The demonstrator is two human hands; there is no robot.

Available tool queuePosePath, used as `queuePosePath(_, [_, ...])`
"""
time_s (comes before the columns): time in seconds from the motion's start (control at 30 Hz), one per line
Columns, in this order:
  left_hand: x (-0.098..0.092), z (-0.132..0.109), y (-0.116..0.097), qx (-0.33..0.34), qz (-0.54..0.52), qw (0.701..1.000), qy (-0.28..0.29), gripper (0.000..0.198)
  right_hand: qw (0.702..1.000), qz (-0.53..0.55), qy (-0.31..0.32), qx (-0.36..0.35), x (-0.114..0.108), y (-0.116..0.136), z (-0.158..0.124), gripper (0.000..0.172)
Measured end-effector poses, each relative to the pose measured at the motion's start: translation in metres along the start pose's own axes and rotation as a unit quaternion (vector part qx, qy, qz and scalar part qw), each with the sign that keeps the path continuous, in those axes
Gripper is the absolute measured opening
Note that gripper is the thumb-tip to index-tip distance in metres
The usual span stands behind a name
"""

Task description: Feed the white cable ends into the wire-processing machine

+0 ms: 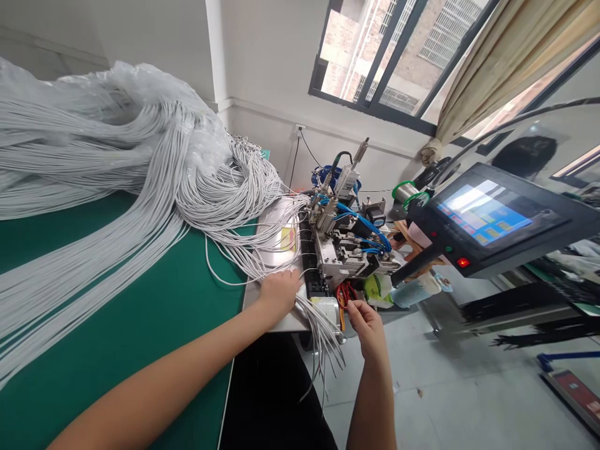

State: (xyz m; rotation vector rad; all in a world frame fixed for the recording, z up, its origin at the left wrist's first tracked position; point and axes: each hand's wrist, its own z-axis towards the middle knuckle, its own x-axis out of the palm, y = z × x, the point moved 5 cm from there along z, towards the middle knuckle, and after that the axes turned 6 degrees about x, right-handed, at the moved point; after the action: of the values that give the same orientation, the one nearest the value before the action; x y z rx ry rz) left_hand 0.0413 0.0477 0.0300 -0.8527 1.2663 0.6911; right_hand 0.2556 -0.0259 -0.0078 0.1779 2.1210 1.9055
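My left hand is closed on a bunch of thin white cables at the near end of the machine. Their loose ends fan out past my fingers and hang over the table's edge. To the right, my right hand is raised with thumb and fingertips pinched together; whatever is between them is too small to make out. Just behind those fingertips are red wires on the machine. The machine has metal clamps, blue air tubes and a black slotted track, with single cables lying across it.
A large heap of white cables, partly under clear plastic, covers much of the green table. A control screen on an arm stands at the right. Behind the machine is a green-rimmed wire spool. A person's head shows beyond the screen.
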Motion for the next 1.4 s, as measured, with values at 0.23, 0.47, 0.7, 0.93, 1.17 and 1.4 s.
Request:
queuePosePath(0.23, [0.001,0.001,0.001,0.012,0.008,0.999,0.045,0.027,1.0,-0.018,-0.008,-0.011,-0.002,0.003,-0.003,0.032])
queuePosePath(0.47, [0.0,0.0,0.001,0.034,0.016,0.998,0.042,0.032,0.999,-0.02,-0.024,-0.016,-0.006,0.008,-0.008,0.035])
queuePosePath(0.7, [-0.018,-0.006,0.005,0.05,0.034,0.998,0.024,0.028,0.998,-0.036,-0.043,-0.033,-0.023,0.009,-0.013,0.036])
queuePosePath(0.93, [-0.031,-0.007,0.006,0.07,0.054,0.996,0.025,0.025,0.996,-0.034,-0.081,-0.022,-0.054,0.01,-0.026,0.037])
queuePosePath(1.17, [-0.034,-0.002,0.002,0.101,0.089,0.989,0.057,0.027,0.99,-0.063,-0.127,-0.006,-0.109,-0.004,-0.043,0.035])
queuePosePath(1.4, [-0.068,-0.032,0.056,0.079,0.116,0.986,0.094,0.018,0.979,-0.093,-0.176,0.042,-0.157,-0.038,-0.056,0.039])
